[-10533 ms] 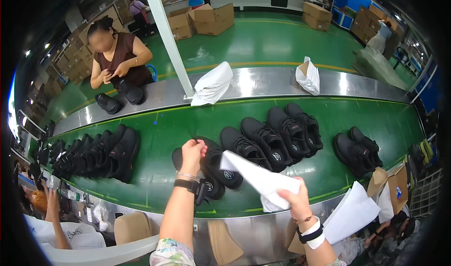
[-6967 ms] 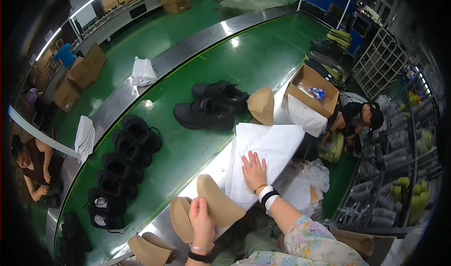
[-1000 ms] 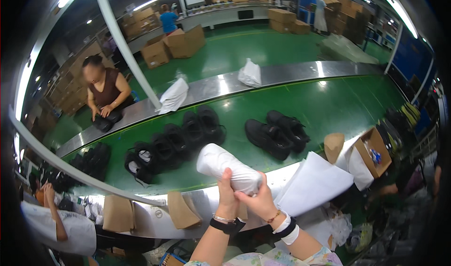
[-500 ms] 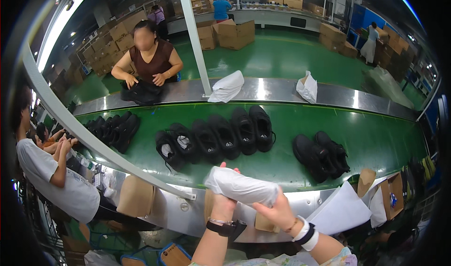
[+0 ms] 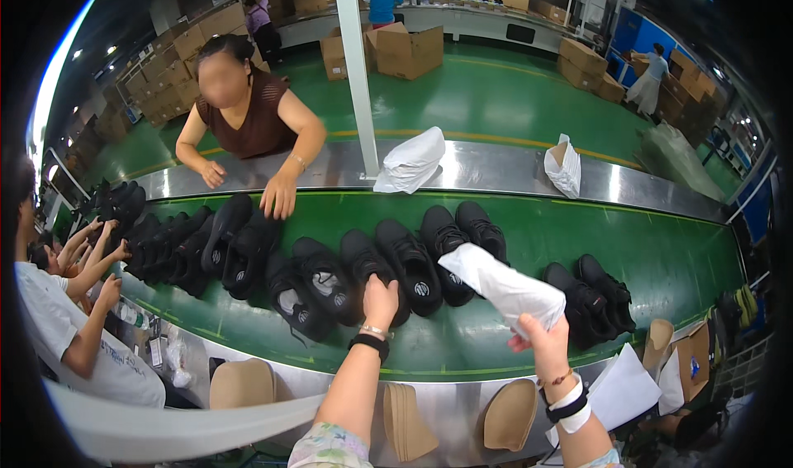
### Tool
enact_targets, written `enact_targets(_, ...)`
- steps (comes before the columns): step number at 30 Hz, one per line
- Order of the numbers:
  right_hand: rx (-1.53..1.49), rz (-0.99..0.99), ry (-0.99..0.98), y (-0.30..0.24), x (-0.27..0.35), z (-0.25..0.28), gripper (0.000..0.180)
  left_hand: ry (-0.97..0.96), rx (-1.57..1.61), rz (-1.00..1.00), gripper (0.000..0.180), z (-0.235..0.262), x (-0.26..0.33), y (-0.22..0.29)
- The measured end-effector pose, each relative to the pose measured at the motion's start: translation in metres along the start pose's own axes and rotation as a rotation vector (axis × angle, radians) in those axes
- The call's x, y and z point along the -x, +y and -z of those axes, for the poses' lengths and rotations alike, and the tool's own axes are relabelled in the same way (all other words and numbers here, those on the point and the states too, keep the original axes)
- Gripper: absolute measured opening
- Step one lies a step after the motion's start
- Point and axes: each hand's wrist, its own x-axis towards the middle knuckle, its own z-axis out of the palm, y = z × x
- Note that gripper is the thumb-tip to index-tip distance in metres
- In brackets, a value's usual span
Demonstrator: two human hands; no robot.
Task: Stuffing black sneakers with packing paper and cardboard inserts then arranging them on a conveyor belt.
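Observation:
My right hand (image 5: pixel 543 334) grips one end of a long white paper-wrapped bundle (image 5: pixel 504 286), held aslant above the green conveyor belt. What lies inside the paper is hidden. At the heel of a black shoe (image 5: pixel 363 257) in the middle of a row, my left hand (image 5: pixel 381 301) has its fingers closed on the opening, with the fingertips partly hidden. Other black shoes (image 5: pixel 410 266) stand close on both sides of it. White paper shows inside two shoes (image 5: pixel 291 299) at the left of that row.
Two black shoes (image 5: pixel 591 303) stand farther right on the belt (image 5: pixel 694 257). On the near metal ledge lie brown cardboard inserts (image 5: pixel 409 422) and white paper sheets (image 5: pixel 619 389). Two white paper bundles (image 5: pixel 413 162) rest on the far ledge. Across the belt, a co-worker (image 5: pixel 256 121) reaches toward the shoes.
Both hands were on the white bundle; my left hand has let go and moved to a shoe. My right hand has carried the bundle right. The co-worker has let go of shoes, which now stand on the belt.

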Motion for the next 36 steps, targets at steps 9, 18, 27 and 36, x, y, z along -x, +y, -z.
enact_targets(9,-0.095,-0.087,0.048,0.026,-0.016,0.017,0.039,-0.453,0.617,0.682,0.010,0.008,-0.045,-0.004)
enact_targets(18,0.065,-0.089,0.021,0.045,-0.020,0.001,0.035,-0.063,0.228,-0.341,0.073,0.018,-0.053,0.038)
enact_targets(27,0.725,0.086,-0.048,0.087,-0.063,-0.084,0.040,-0.238,-0.326,-0.218,0.031,-0.022,-0.063,0.007)
enact_targets(36,1.353,0.364,-0.101,0.149,-0.119,-0.174,0.047,-0.263,-0.281,-0.151,0.029,-0.021,-0.071,0.007)
